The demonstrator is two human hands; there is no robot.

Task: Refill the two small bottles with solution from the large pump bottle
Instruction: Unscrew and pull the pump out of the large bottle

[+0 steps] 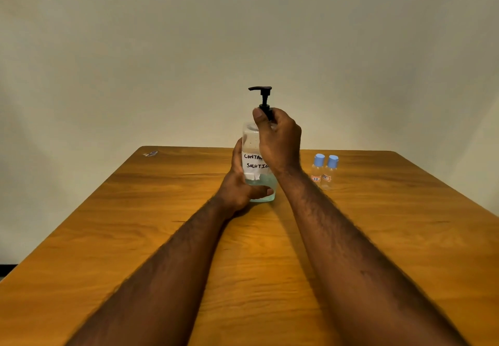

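One large pump bottle [253, 143], clear, upright on the wooden table [378, 237] near its far edge; shallow pale green liquid at the bottom. White label, handwritten, partly covered: "CONTA…" over "SOLUTIO…". Left hand [239, 183] wraps the bottle's lower body. Right hand [278, 140] closes around the black pump collar; pump head [260, 89] up, spout pointing left. Two small bottles [324, 171] with blue caps stand touching, to the right, apart from the hands; their small labels unreadable. One small scrap [150, 153] at the far left corner.
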